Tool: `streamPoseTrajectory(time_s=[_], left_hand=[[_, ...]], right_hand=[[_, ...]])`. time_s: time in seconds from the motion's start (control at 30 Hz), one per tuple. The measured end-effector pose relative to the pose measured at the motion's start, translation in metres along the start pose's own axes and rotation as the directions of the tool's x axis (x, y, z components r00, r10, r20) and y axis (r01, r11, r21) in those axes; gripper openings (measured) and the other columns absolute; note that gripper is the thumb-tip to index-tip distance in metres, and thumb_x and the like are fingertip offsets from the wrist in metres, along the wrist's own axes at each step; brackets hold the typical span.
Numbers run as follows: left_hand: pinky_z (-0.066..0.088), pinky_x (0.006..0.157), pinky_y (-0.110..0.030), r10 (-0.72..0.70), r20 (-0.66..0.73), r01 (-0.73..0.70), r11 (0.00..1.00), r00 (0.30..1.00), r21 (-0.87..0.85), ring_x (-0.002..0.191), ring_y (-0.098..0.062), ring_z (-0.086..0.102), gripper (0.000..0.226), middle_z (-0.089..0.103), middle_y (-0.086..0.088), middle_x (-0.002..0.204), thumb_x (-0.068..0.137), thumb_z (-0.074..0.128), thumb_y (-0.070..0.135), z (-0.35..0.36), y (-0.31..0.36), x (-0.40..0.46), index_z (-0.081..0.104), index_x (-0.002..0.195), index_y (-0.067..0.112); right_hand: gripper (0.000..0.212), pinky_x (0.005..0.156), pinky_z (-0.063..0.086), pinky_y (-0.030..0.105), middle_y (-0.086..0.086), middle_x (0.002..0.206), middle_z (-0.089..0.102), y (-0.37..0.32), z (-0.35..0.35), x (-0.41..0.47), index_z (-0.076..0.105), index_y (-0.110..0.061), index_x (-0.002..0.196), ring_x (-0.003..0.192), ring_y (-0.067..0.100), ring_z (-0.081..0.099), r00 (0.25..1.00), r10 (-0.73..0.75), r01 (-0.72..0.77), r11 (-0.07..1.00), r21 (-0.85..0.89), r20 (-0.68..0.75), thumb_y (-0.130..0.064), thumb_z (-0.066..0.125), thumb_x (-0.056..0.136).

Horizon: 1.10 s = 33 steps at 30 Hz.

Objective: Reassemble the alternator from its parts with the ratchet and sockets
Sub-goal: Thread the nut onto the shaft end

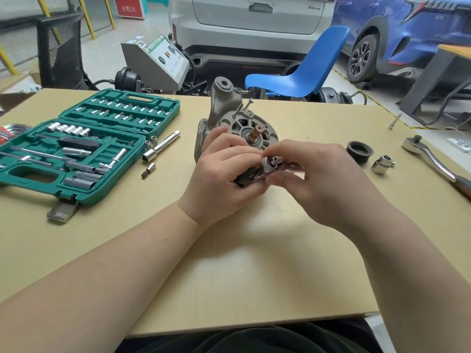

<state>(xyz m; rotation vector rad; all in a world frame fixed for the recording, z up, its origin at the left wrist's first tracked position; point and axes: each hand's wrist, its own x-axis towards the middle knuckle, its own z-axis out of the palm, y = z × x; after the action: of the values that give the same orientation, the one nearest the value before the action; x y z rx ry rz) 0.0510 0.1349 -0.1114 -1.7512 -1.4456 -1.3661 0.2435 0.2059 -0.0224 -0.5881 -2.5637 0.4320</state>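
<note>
The left hand grips a small ratchet; the right hand pinches at its head, in front of the alternator standing on the worktop — a fumbled small piece could drop and roll away.

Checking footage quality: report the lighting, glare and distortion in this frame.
Head view: even, soft light; faint shadow under the hands on the table; bright glare on the ratchet and loose socket; wide-angle bending of the table edges; small part between both hands slightly blurred.
</note>
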Motion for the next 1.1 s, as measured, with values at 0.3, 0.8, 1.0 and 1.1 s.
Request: streamPoseTrajectory(time_s=[0.3,0.8,1.0,1.1], left_hand=[[0.042,0.115,-0.061,0.004,0.016,-0.003,1.0,1.0,-0.029,0.095,-0.028,0.072,0.01,0.082,0.001,0.1,0.091,0.089,0.016,-0.001,0.001,0.002,0.083,0.087,0.008],[0.042,0.115,-0.061,0.006,0.02,-0.005,1.0,1.0,-0.026,0.095,-0.026,0.071,0.01,0.082,0.001,0.102,0.091,0.089,0.017,-0.001,0.0,0.002,0.085,0.092,0.008],[0.042,0.115,-0.062,0.014,0.034,-0.013,1.0,0.999,-0.028,0.093,-0.028,0.072,0.015,0.083,-0.001,0.102,0.088,0.093,0.02,-0.002,-0.002,0.004,0.084,0.086,0.008],[0.041,0.118,-0.059,0.008,0.039,-0.006,0.999,0.999,-0.034,0.095,-0.026,0.071,0.017,0.082,0.0,0.102,0.088,0.094,0.02,-0.003,-0.003,0.004,0.083,0.085,0.008]], right_hand=[[0.037,0.069,0.053,0.04,-0.006,0.073,0.066,-0.011,0.002,0.0,0.07,-0.023,0.091,0.074,0.022,0.062,0.992,0.096,-0.105,0.989,-0.106,-0.085,-0.06,0.07,0.085],[0.027,0.065,0.05,0.037,-0.006,0.08,0.067,0.0,-0.002,0.004,0.07,-0.027,0.095,0.08,0.026,0.062,0.999,0.02,-0.03,0.955,-0.297,-0.037,-0.053,0.061,0.094],[0.026,0.072,0.054,0.031,-0.017,0.078,0.07,0.012,0.005,-0.003,0.072,-0.028,0.097,0.076,0.004,0.067,0.986,0.147,-0.142,0.988,0.061,-0.081,-0.051,0.077,0.086],[0.025,0.074,0.054,0.027,-0.016,0.081,0.07,0.012,0.01,-0.005,0.07,-0.025,0.099,0.078,0.004,0.067,0.985,0.144,-0.127,0.978,0.165,-0.093,-0.042,0.082,0.085]])
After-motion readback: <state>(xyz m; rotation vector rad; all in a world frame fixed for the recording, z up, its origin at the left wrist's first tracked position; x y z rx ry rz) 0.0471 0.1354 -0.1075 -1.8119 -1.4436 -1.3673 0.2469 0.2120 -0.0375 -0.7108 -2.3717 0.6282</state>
